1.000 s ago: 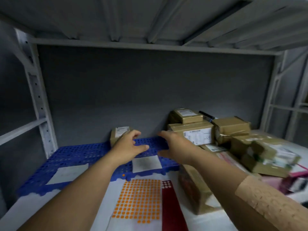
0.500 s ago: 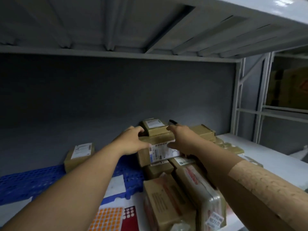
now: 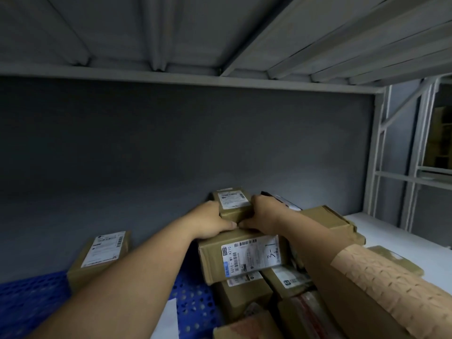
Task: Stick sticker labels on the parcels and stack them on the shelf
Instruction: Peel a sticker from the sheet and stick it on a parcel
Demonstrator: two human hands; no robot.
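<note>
Parcel, the small top one, is sitting on the big labelled box; left hand and right hand are clasping its 2 sides, fingers curled, likely for lifting it level

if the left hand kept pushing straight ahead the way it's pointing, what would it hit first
The left hand already grips the small top parcel, so that comes first. Beyond it, probably the grey back wall, though depth is hard to judge.
</note>
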